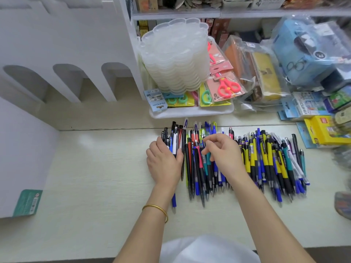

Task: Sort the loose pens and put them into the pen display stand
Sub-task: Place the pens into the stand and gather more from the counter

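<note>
Head view: we log 1 heap of loose pens on the table, right of the white display stand; left hand grips 1 bundle (black, blue, white); right hand curled over the heap, hold unclear.

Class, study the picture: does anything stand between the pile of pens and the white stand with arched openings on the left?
Nothing visible does. Bare table stretches from the pens to the white stand. The left hand grips a bundle at the pile's left edge; the scissors tray sits behind, off that route.
</note>
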Tool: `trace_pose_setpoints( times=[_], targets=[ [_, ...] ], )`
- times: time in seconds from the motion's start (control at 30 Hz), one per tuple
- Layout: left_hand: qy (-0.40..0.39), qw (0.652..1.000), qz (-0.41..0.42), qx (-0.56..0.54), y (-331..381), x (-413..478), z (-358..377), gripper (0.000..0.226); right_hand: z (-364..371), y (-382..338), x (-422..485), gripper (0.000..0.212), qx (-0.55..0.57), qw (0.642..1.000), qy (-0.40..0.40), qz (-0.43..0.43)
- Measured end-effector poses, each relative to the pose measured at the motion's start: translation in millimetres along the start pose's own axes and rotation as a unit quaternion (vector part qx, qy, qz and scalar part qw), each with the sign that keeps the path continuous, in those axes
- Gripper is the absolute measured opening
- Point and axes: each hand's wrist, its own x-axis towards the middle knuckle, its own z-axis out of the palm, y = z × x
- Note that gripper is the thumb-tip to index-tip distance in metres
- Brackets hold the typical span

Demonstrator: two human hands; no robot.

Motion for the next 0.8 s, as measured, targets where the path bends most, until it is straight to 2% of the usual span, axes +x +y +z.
trace_pose_setpoints(
  times=[0.3, 0.5, 0.7, 0.8],
  targets=[
    [0.003, 1.000, -0.006, -0.004, 1, 2, -2, 0.077, 2, 1, -3, 0.014, -0.009, 1.000, -0.010, 0.004],
    [-0.010, 1.000, -0.023, -0.009, 4, 6, -4, 0.074, 1, 1, -4, 0.014, -0.015, 1.000, -0.005, 0.001],
    [-0.020, 0.999, -0.031, -0.011, 5, 11, -10, 0.050, -1, 2, -6, 0.018, -0.006, 1.000, -0.001, 0.001],
    [-0.040, 0.999, -0.035, 0.003, 6, 14, -14, 0.045, -2, 2, -7, 0.016, -0.004, 1.000, 0.002, 0.003]
  ],
)
